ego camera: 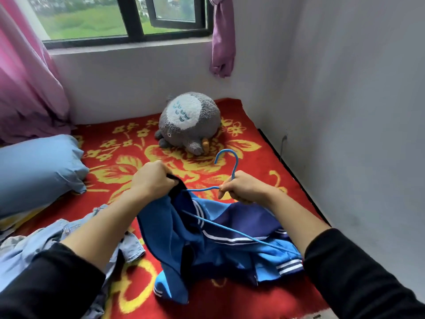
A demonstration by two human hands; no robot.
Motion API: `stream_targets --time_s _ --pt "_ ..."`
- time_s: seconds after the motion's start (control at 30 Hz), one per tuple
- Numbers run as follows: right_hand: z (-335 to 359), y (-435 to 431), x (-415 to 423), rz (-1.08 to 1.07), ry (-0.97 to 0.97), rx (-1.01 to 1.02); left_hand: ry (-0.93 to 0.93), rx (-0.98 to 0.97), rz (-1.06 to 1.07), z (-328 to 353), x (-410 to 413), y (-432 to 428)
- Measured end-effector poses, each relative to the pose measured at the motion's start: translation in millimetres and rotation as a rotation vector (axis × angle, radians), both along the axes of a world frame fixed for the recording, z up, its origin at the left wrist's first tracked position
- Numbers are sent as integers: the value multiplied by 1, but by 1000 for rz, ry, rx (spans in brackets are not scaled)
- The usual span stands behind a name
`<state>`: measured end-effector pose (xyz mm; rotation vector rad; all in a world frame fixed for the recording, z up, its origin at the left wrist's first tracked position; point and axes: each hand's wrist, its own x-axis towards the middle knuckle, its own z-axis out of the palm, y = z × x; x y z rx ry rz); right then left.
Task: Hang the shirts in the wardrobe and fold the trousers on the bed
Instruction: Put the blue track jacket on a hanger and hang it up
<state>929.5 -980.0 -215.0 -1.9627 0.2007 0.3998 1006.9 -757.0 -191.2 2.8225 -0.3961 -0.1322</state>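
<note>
While the shirt [230,249] lies crumpled on the bed [264,146], lower centre of frame, its top end is lifted off the cover. Blue knit-looking fabric, dark collar, white stripes. Judged soft, light and floppy: it won't hold shape and sags wherever it isn't held. Best holds are the collar or shoulder seams, not the loose body.

Left hand [151,178], centre of frame, is curled tight on the dark collar edge and pulls it up. The shirt hangs from that hand down toward the lower edge.

Right hand [243,187], just right of centre, grips the hanger [235,166] at the base of its hook, with the hook sticking up above the knuckles. It is thin blue wire, judged light, stiff and a bit springy. One arm of it runs left to the held collar; whether its tip is inside the neck opening I cannot tell. The bottom bar crosses over the shirt front.

Denim [46,245] is heaped at lower left, touching the shirt's left edge; it could be the trousers, unclear. Pillow [39,166] at left edge. Plush toy [188,120] sits above the hands, well apart.
</note>
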Motion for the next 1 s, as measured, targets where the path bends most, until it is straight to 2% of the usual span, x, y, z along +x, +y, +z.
stream_targets --time_s 0.07,0.13,0.17,0.27,0.3,0.33,0.4,0.47,0.57,0.67,0.7,0.77,0.83,0.87,0.93,1.0 --pt "-18 21 2 -54 -54 -63 -69 -182 -24 2 -10 -12" --pt "-36 36 1 -70 -108 -139 -56 -288 -117 4 -21 -22" --pt "-43 40 1 -90 -132 -137 19 -303 -190 4 -25 -24" --pt "-46 37 0 -188 -231 17 423 -368 -342 3 -30 -18" --pt "-43 33 -1 -206 -263 52 448 -400 -337 1 -28 -13" --pt "-41 30 -3 -217 -276 101 369 -375 -319 -4 -23 -8" --pt "-39 29 -10 -246 -264 216 108 -93 -323 -18 -13 1" --pt "-39 35 -17 -240 -231 281 -31 96 -350 -33 -13 1" --pt "-38 44 -28 -141 -128 405 -123 26 -442 -45 -17 -8" --pt "-33 30 -36 -13 96 674 -118 -161 -541 -48 -19 -1" --pt "-34 21 -35 -14 127 679 -125 -202 -564 -47 -20 4" --pt "-41 8 -34 -16 132 471 -112 -283 -592 -47 -25 9" --pt "-48 8 -34 86 107 173 -113 -334 -610 -44 -31 7" --pt "-51 14 -34 142 86 105 -118 -355 -622 -42 -33 5" --pt "-57 31 -31 146 -50 15 -141 -370 -650 -40 -36 3" --pt "-65 43 -25 99 -222 -198 -187 -356 -677 -38 -38 3"
